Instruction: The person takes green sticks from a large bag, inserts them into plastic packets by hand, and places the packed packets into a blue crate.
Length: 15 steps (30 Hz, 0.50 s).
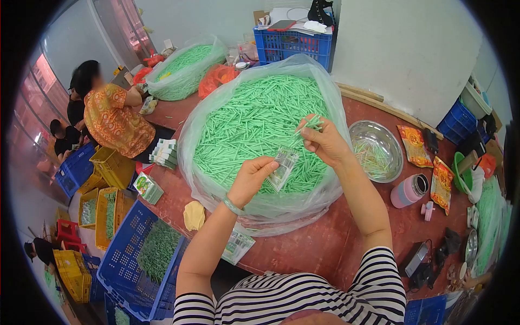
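Several green sticks (310, 124) pinched in fingers of the right hand (325, 142), small printed packet (283, 169) clamped in fingers of the left hand (250, 176), both over an open plastic sack (189, 141) of sticks near the front edge of the surface (330, 244), metal bowl (391, 143) toward the back edge.
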Each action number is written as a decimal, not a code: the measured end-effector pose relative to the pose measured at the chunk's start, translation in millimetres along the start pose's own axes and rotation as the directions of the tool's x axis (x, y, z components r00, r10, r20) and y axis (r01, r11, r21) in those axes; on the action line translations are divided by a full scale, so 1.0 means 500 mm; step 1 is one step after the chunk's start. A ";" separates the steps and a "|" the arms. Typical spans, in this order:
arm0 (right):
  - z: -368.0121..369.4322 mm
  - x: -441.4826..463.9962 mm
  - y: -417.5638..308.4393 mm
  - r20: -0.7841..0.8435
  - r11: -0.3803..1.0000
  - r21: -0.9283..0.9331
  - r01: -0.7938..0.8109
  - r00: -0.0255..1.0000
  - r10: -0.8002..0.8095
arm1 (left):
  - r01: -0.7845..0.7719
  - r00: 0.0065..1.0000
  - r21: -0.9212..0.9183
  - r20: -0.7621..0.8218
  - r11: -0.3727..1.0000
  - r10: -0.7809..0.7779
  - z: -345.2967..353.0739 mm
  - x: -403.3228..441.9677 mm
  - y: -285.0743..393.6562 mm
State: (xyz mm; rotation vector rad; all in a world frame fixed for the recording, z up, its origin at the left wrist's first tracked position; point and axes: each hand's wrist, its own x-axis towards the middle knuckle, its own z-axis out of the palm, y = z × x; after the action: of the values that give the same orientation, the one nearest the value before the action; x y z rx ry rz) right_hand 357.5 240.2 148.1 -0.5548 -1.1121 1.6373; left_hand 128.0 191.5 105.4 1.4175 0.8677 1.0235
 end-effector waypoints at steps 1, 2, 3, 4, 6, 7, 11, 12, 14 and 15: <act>0.001 -0.001 0.001 -0.002 0.999 -0.048 0.000 1.000 0.000 | -0.002 1.000 -0.014 -0.006 1.000 0.002 0.001 0.001 -0.002; 0.003 -0.001 0.001 -0.003 0.995 -0.096 -0.001 1.000 0.001 | -0.008 1.000 -0.022 -0.006 1.000 0.008 0.001 0.002 -0.001; 0.004 -0.002 0.002 -0.004 0.990 -0.143 -0.003 1.000 0.002 | -0.014 1.000 -0.030 -0.006 0.999 0.014 0.002 0.002 0.000; 0.004 -0.003 0.002 0.015 0.985 -0.173 0.005 1.000 -0.002 | -0.022 1.000 -0.039 -0.005 0.999 0.022 0.003 0.006 0.001; 0.005 -0.005 0.006 0.054 0.973 -0.228 0.021 0.998 -0.009 | -0.015 0.999 -0.047 -0.044 0.999 0.013 0.008 0.015 -0.005; 0.009 -0.008 0.006 0.046 0.957 -0.289 0.012 0.999 0.001 | -0.012 0.998 -0.051 -0.064 0.999 0.009 0.011 0.020 -0.007; 0.011 -0.015 0.003 0.014 0.891 -0.454 -0.009 1.000 0.017 | 0.027 0.999 -0.069 -0.041 0.997 -0.030 0.032 0.044 0.008; 0.007 -0.014 0.000 0.008 0.878 -0.478 -0.009 1.000 0.015 | 0.041 0.999 -0.115 -0.016 0.993 -0.043 0.037 0.053 0.013; -0.002 -0.009 -0.002 -0.009 0.881 -0.473 -0.021 1.000 0.019 | 0.085 0.996 -0.189 0.033 0.978 -0.080 0.040 0.074 0.017; -0.006 -0.006 -0.002 -0.018 0.882 -0.471 -0.027 1.000 0.021 | 0.114 0.993 -0.218 0.055 0.969 -0.104 0.037 0.088 0.013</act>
State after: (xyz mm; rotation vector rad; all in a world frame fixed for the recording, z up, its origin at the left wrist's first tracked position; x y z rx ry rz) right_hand 361.5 238.6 147.2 -0.8926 -1.5125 1.3764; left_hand 160.6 225.3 116.6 1.1871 0.7662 0.9702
